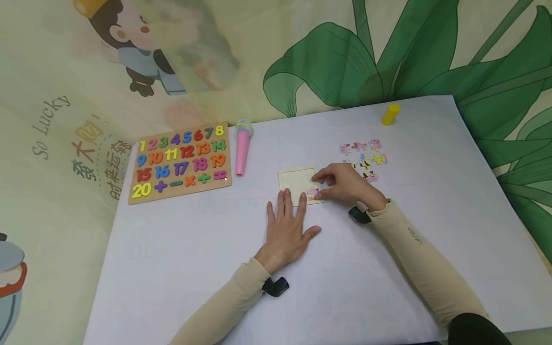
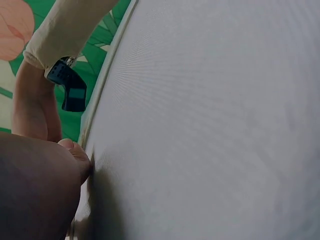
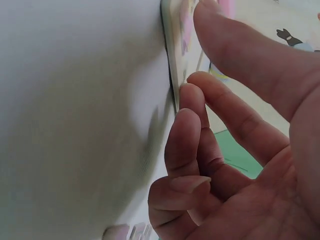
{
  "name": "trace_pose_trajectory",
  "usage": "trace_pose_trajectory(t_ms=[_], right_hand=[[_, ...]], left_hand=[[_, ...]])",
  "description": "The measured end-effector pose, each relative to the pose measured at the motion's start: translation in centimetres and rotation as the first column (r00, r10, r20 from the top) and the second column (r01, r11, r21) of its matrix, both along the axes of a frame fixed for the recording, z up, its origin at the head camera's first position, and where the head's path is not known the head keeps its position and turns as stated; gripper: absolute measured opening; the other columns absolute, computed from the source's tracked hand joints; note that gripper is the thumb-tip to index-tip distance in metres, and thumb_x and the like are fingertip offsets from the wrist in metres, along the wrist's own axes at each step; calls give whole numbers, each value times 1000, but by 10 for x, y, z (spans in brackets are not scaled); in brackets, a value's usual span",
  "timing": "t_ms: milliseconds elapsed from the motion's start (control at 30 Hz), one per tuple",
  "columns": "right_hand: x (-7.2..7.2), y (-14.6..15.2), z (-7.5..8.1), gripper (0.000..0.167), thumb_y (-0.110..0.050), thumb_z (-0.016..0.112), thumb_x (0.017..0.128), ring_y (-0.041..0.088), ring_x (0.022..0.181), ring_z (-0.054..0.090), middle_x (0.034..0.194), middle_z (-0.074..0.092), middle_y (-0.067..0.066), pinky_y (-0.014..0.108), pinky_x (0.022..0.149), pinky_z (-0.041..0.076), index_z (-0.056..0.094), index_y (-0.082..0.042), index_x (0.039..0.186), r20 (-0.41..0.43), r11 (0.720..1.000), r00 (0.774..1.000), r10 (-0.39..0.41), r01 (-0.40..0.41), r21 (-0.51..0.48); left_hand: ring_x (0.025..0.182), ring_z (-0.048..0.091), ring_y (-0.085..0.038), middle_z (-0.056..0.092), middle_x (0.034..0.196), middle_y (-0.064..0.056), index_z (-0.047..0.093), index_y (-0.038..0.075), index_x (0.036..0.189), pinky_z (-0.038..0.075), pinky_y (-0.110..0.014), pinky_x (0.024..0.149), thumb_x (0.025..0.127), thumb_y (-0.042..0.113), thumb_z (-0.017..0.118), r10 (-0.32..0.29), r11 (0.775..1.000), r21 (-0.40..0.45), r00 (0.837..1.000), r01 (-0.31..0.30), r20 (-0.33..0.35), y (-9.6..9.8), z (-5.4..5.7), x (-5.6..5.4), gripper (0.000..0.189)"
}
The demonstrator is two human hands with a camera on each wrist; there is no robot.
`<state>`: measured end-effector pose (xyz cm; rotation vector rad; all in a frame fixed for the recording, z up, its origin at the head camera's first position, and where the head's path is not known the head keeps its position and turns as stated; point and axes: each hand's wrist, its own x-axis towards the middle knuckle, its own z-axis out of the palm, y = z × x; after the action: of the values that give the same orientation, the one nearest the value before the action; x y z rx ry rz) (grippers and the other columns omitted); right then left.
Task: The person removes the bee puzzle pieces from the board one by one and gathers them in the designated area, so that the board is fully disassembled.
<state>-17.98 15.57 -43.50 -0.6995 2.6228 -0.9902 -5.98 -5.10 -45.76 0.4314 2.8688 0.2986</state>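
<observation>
A small cream puzzle frame (image 1: pixel 293 175) lies on the table, with a few joined pink and yellow puzzle pieces (image 1: pixel 312 191) in its lower right corner. My left hand (image 1: pixel 288 232) is spread palm down, its fingertips over the frame's near edge. From the right, my right hand (image 1: pixel 347 183) reaches over the frame. Its thumb (image 3: pixel 240 50) touches the pieces in the corner, while the bent fingers (image 3: pixel 184 142) stay apart from the thumb beside the frame's edge. Nothing shows pinched between them. In the left wrist view, the left hand (image 2: pixel 37 185) hides the frame.
Loose puzzle pieces (image 1: pixel 375 158) lie in rows just beyond the right hand. Left of the frame are a pink toy microphone (image 1: pixel 242 151) and a wooden number board (image 1: pixel 181 163). A yellow cylinder (image 1: pixel 390 115) stands near the table's back edge.
</observation>
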Motion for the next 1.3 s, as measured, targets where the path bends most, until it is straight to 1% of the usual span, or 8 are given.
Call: trace_pose_trajectory(t_ms=[133,333,533,667,967,1300], right_hand=[[2,-6,1,41,-15,93,82,22,88,63,104,76,11,33,80,49,79,-2,118,4,1000,1000,0,0,11],[3,-10,-1,31,-14,92,83,21,87,63,100,77,8,33,80,50,81,-5,110,6,1000,1000,7,-7,16],[4,-12,-2,26,-15,92,84,20,86,61,95,74,6,33,79,49,80,-6,106,19,1000,1000,17,-17,25],[5,-12,-1,29,-15,92,83,21,88,61,96,73,6,34,80,49,79,-6,107,19,999,1000,15,-15,38],[9,-14,-2,40,-14,94,81,25,97,64,109,74,9,42,90,53,74,-5,115,30,1000,999,28,-28,9],[8,-15,-1,43,-12,93,81,22,92,61,107,75,7,37,85,50,75,-5,120,22,999,998,52,-53,3]], left_hand=[[165,0,-43,3,176,-30,13,14,172,8,-70,128,106,68,41,-3,1000,1,1000,3,4,0,0,1,90],[165,1,-44,4,175,-31,14,13,172,8,-70,128,106,68,42,-4,1000,-3,1000,4,4,0,0,1,90],[165,0,-44,3,175,-31,13,13,172,8,-71,127,106,68,41,-9,1000,-3,1000,9,8,0,0,2,90],[165,1,-44,4,175,-31,14,13,172,8,-71,128,106,68,41,-11,1000,-9,1000,11,5,0,1,2,90],[165,0,-44,3,175,-31,14,13,172,8,-71,128,106,68,42,-7,1000,-8,1000,8,5,0,1,1,90],[165,1,-44,3,175,-31,13,13,172,9,-70,128,106,68,41,-10,1000,-18,1000,9,-10,1,0,0,91]])
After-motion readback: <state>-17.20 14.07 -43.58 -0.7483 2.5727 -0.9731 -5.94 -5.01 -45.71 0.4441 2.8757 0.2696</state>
